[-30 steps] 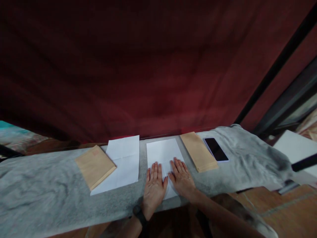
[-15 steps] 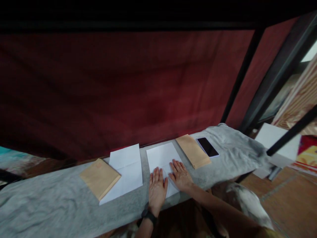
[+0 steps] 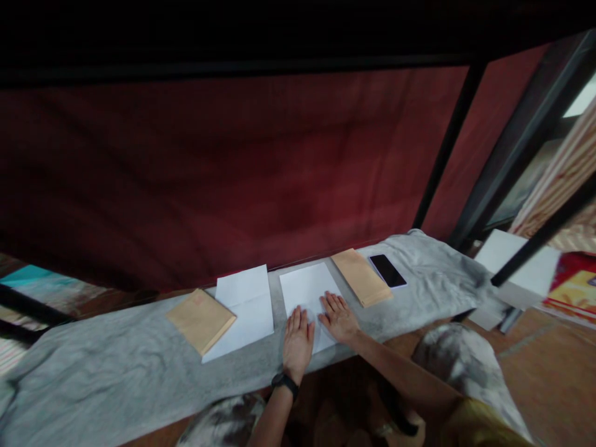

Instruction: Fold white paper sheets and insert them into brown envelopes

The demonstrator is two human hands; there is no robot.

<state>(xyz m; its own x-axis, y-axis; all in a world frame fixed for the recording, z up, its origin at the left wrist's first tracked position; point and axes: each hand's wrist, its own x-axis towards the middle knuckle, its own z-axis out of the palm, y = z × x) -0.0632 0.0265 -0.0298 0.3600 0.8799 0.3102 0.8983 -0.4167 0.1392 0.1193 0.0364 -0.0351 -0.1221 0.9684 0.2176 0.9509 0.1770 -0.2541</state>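
A white sheet of paper (image 3: 305,282) lies in front of me on the grey cloth (image 3: 139,372). My left hand (image 3: 298,341) rests flat on its near left part, fingers stretched forward, a dark watch on the wrist. On the near right part of the same sheet lies my right hand (image 3: 339,318), palm down with fingers slightly spread. Both palms hide some of the paper. To the left is another white sheet (image 3: 249,310) with a crease across it, partly covered by a brown envelope (image 3: 202,320). Right of my hands are brown envelopes (image 3: 361,276), seemingly stacked.
A phone (image 3: 388,271) with a dark screen lies beside the right envelopes. Behind the cloth-covered surface hangs a dark red curtain (image 3: 279,174), with a black post (image 3: 444,149) at the right. A white box (image 3: 516,267) stands beyond the right end.
The camera view has tilted and shifted, so the bench appears at a different angle. Both hands stay flat on the middle sheet, with little visible movement over it.
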